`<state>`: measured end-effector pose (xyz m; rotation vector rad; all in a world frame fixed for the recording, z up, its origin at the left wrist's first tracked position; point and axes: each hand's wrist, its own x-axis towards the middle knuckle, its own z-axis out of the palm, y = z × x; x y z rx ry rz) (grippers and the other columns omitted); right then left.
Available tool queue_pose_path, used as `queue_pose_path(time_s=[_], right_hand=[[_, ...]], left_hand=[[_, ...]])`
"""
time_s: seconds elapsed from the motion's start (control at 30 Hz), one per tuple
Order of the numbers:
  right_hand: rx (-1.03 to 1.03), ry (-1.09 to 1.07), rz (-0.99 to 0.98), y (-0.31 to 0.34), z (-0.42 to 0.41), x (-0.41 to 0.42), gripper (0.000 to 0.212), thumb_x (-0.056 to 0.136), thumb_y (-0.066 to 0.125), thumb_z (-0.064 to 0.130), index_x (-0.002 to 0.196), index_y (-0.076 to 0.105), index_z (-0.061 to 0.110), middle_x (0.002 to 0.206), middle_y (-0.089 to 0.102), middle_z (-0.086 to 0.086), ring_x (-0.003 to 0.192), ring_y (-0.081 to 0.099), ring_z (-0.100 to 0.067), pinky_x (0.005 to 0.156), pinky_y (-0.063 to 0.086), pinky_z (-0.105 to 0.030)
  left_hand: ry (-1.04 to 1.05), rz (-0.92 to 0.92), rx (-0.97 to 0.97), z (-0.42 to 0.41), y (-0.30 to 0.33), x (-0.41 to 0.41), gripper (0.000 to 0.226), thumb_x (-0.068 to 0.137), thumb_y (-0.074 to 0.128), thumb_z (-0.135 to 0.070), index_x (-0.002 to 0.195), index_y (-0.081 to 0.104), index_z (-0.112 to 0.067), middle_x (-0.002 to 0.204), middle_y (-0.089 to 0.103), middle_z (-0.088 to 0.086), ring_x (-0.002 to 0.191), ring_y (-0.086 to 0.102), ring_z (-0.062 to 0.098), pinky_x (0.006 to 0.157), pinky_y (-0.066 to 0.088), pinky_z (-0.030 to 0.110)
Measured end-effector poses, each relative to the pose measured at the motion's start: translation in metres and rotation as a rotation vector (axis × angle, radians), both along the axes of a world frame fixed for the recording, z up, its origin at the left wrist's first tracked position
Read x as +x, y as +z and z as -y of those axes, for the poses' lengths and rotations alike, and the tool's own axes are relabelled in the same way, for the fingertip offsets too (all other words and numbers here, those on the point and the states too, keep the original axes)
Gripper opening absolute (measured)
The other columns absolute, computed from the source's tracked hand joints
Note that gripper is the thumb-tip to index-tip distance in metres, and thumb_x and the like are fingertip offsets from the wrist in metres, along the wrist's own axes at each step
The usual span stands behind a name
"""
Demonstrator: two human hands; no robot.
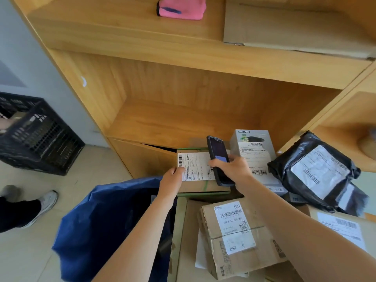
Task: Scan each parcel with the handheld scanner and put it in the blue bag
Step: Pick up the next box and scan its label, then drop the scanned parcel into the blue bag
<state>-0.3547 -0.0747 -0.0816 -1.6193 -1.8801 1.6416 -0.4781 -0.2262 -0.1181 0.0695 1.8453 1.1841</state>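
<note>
My left hand (173, 180) grips the stiff, light-looking parcel (200, 180) by its edge — right hand (232, 165) clasps the scanner (218, 157) — I'd lift by both sides

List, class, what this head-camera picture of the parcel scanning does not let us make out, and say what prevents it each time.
- Blue bag: its inside, hidden by its own folds and the left hand.
- Label text on the parcel with green stripes: too small.
- Handheld scanner: lower body covered by the right hand.
- Black crate: cut off at the left edge.
- Black poly bag: contents wrapped.
</note>
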Motion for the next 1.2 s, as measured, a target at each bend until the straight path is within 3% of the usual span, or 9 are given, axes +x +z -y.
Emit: queue_pose_path(time_s=[0.07, 0.13, 0.33, 0.43, 0.6, 0.73, 0.9, 1.1, 1.2], right_hand=[[0.002, 0.01, -0.025, 0.007, 0.006, -0.014, 0.044, 0.073, 0.088, 0.035, 0.108, 0.068, 0.017, 0.093, 0.074, -0.001, 0.084, 0.072, -0.019, 0.072, 0.062, -0.033], [-0.006, 0.052, -0.037, 0.013, 0.02, -0.035, 0.041, 0.073, 0.088, 0.035, 0.104, 0.068, 0.017, 0.091, 0.074, -0.001, 0.082, 0.071, -0.018, 0.069, 0.06, -0.031], [-0.065, 0.236, -0.074, 0.012, 0.091, -0.102, 0.031, 0.074, 0.088, 0.033, 0.094, 0.068, 0.021, 0.084, 0.073, 0.004, 0.077, 0.07, -0.015, 0.063, 0.055, -0.026], [-0.103, 0.314, -0.067, 0.002, 0.133, -0.126, 0.033, 0.072, 0.09, 0.034, 0.095, 0.07, 0.022, 0.088, 0.075, 0.002, 0.08, 0.072, -0.016, 0.066, 0.058, -0.029], [-0.138, 0.393, -0.011, -0.027, 0.182, -0.146, 0.036, 0.07, 0.09, 0.035, 0.098, 0.073, 0.021, 0.092, 0.077, -0.002, 0.084, 0.074, -0.022, 0.076, 0.063, -0.038], [-0.164, 0.418, 0.038, -0.059, 0.206, -0.146, 0.043, 0.07, 0.09, 0.036, 0.107, 0.074, 0.019, 0.095, 0.077, -0.001, 0.083, 0.073, -0.02, 0.067, 0.06, -0.033], [-0.191, 0.442, 0.145, -0.113, 0.222, -0.137, 0.043, 0.069, 0.09, 0.033, 0.106, 0.072, 0.022, 0.094, 0.074, 0.002, 0.083, 0.071, -0.017, 0.061, 0.053, -0.028], [-0.286, 0.412, 0.297, -0.201, 0.241, -0.129, 0.046, 0.061, 0.09, 0.035, 0.1, 0.074, 0.019, 0.094, 0.075, -0.001, 0.084, 0.073, -0.021, 0.075, 0.063, -0.039], [-0.328, 0.4, 0.369, -0.245, 0.252, -0.129, 0.047, 0.055, 0.09, 0.039, 0.096, 0.076, 0.02, 0.093, 0.076, -0.001, 0.084, 0.073, -0.021, 0.078, 0.063, -0.039]], left_hand=[[0.037, -0.013, 0.024, 0.01, 0.006, -0.012, 0.034, 0.102, 0.045, -0.038, 0.129, 0.057, -0.022, 0.115, 0.067, 0.001, 0.097, 0.064, 0.016, 0.073, 0.049, 0.028], [0.09, -0.034, 0.032, 0.028, 0.012, -0.026, 0.034, 0.102, 0.043, -0.037, 0.13, 0.056, -0.022, 0.116, 0.067, 0.002, 0.096, 0.064, 0.017, 0.074, 0.049, 0.028], [0.244, -0.123, -0.096, 0.111, 0.016, -0.07, 0.058, 0.084, 0.039, -0.053, 0.129, 0.056, -0.021, 0.115, 0.068, 0.007, 0.102, 0.065, 0.025, 0.097, 0.051, 0.043], [0.302, -0.12, -0.159, 0.155, 0.006, -0.09, 0.045, 0.1, 0.04, -0.038, 0.129, 0.058, -0.008, 0.12, 0.066, 0.015, 0.109, 0.063, 0.033, 0.09, 0.048, 0.038], [0.409, -0.168, -0.152, 0.206, -0.013, -0.09, 0.038, 0.102, 0.046, -0.03, 0.131, 0.058, -0.009, 0.129, 0.061, 0.011, 0.123, 0.056, 0.031, 0.098, 0.045, 0.038], [0.411, -0.15, -0.201, 0.229, -0.037, -0.079, 0.037, 0.102, 0.045, -0.029, 0.13, 0.059, -0.009, 0.129, 0.062, 0.013, 0.121, 0.057, 0.032, 0.098, 0.046, 0.039], [0.359, -0.097, -0.281, 0.244, -0.087, -0.067, 0.034, 0.096, 0.045, -0.027, 0.126, 0.06, -0.022, 0.116, 0.07, 0.003, 0.103, 0.065, 0.024, 0.094, 0.052, 0.043], [0.31, -0.058, -0.379, 0.255, -0.163, -0.066, 0.03, 0.094, 0.048, -0.018, 0.12, 0.063, -0.025, 0.115, 0.069, -0.001, 0.097, 0.061, 0.02, 0.076, 0.045, 0.031], [0.28, -0.005, -0.435, 0.258, -0.207, -0.063, 0.033, 0.095, 0.046, -0.017, 0.124, 0.062, -0.023, 0.115, 0.066, -0.001, 0.094, 0.056, 0.019, 0.076, 0.042, 0.029]])
